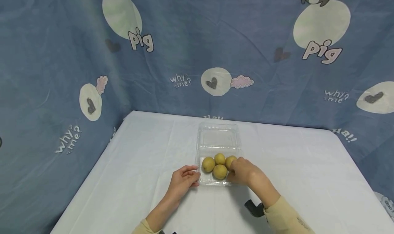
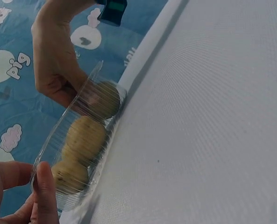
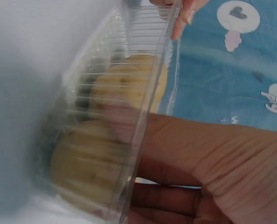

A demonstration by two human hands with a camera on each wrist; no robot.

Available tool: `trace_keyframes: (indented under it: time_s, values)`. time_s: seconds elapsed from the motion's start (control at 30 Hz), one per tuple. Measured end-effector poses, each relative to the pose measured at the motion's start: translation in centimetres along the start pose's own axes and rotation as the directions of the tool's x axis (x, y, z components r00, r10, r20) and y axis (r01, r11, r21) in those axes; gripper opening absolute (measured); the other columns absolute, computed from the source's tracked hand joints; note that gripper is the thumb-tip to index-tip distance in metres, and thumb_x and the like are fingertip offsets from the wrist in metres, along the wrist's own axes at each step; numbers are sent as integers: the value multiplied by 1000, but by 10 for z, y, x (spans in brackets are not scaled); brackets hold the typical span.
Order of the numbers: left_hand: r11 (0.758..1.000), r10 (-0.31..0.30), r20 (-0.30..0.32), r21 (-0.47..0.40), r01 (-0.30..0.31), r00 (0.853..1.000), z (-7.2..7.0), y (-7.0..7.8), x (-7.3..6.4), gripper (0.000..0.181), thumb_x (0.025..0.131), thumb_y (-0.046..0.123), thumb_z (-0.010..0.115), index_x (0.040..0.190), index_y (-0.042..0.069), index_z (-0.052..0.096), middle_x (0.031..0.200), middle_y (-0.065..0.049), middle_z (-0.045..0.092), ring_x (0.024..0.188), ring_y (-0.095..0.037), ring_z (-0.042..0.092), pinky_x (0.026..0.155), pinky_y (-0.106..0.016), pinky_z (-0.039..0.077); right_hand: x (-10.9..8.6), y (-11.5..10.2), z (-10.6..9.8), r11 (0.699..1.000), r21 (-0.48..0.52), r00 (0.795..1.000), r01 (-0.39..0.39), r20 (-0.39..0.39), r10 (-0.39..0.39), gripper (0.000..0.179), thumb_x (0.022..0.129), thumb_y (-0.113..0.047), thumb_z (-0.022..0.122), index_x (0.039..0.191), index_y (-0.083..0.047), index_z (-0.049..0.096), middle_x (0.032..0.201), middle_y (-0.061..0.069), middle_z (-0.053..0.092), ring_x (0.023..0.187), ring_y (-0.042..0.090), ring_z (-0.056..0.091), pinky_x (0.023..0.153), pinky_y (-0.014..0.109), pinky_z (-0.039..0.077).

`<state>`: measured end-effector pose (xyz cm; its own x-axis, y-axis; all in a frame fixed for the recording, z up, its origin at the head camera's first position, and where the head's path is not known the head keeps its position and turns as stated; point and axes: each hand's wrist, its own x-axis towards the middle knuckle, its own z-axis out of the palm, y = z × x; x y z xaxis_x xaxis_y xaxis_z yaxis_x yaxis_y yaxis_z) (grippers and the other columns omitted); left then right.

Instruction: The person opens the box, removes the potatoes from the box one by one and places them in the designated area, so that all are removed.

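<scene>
A clear plastic clamshell box [image 1: 203, 181] lies on the table with its lid [image 1: 218, 138] folded back. Inside its base sit several round, yellow-brown fruits [image 1: 220, 172], small dark specks on their skin. My left hand [image 1: 183, 182] pinches the box's left rim between thumb and fingers, as the left wrist view also shows. Over the right rim reaches my right hand [image 1: 246, 172], its fingers and thumb around the rightmost fruit [image 3: 89, 168]. That fruit is partly hidden behind the hand in the head view and appears through the ribbed wall in the right wrist view.
White cloth covers the table [image 1: 138, 152]. Behind it hangs a blue printed curtain [image 1: 172, 56], which also runs down the left side. A black strap piece [image 1: 254, 208] sticks out by the right sleeve [image 1: 286, 217].
</scene>
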<state>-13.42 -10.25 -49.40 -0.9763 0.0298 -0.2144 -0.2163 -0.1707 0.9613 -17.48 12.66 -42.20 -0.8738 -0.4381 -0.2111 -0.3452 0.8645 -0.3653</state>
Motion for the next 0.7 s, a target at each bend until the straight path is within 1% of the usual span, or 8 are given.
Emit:
trace_keyframes:
  time_s: [0.13, 0.23, 0.3, 0.47, 0.57, 0.67, 0.7]
  values:
    - [1000, 7, 3, -5, -7, 1000, 0, -1, 0, 38, 88, 4, 71, 120, -11, 56, 85, -7, 62, 68, -14, 62, 68, -26, 60, 3, 0, -1, 1000, 4, 1000, -14, 14, 14, 29, 75, -6, 77, 58, -13, 54, 57, -4, 42, 55, 12, 40, 50, 25, 35]
    - [1000, 12, 2, -3, -12, 1000, -1, -1, -1, 38, 89, 4, 71, 121, -11, 56, 86, -8, 62, 69, -14, 62, 67, -26, 60, 4, -1, 0, 1000, 5, 1000, -15, 14, 15, 27, 75, -5, 74, 59, -13, 55, 57, -3, 43, 55, 12, 41, 50, 26, 35]
    - [1000, 13, -2, 3, -13, 1000, 0, -2, -1, 38, 89, 5, 71, 121, -11, 56, 86, -8, 62, 69, -14, 62, 67, -26, 60, 4, -1, 1, 1000, 12, 1000, -14, 13, 14, 28, 78, -5, 71, 59, -13, 53, 57, -3, 44, 54, 12, 42, 49, 25, 36]
    - [1000, 19, -12, 16, -19, 1000, 0, -1, -1, 37, 89, 6, 70, 120, -10, 57, 86, -7, 61, 70, -14, 63, 67, -26, 60, 2, -1, 5, 1000, 1, 999, 1, -32, -1, 31, 87, -8, 67, 60, -13, 51, 60, 0, 48, 54, 14, 47, 49, 29, 43]
    - [999, 30, -13, 18, -30, 999, 1, -2, -1, 36, 90, 6, 70, 119, -11, 57, 86, -7, 61, 71, -15, 63, 67, -25, 60, 2, -1, 7, 1000, -11, 998, 16, -54, -16, 31, 90, -14, 69, 64, -13, 53, 63, 1, 48, 57, 16, 48, 52, 33, 46]
    - [999, 32, -12, 15, -32, 999, 1, -2, -1, 35, 90, 6, 70, 118, -11, 57, 86, -8, 61, 72, -15, 63, 66, -25, 60, 2, -1, 9, 1000, -3, 998, 26, -61, -26, 26, 87, -18, 75, 70, -12, 57, 66, 1, 50, 61, 18, 49, 56, 35, 47]
    - [999, 30, -12, 17, -30, 999, 1, -2, -2, 36, 90, 6, 69, 119, -11, 57, 87, -7, 60, 72, -15, 63, 66, -25, 60, 3, -1, 9, 1000, 0, 997, 29, -66, -29, 22, 86, -19, 76, 73, -12, 60, 68, 1, 53, 63, 18, 52, 58, 36, 49]
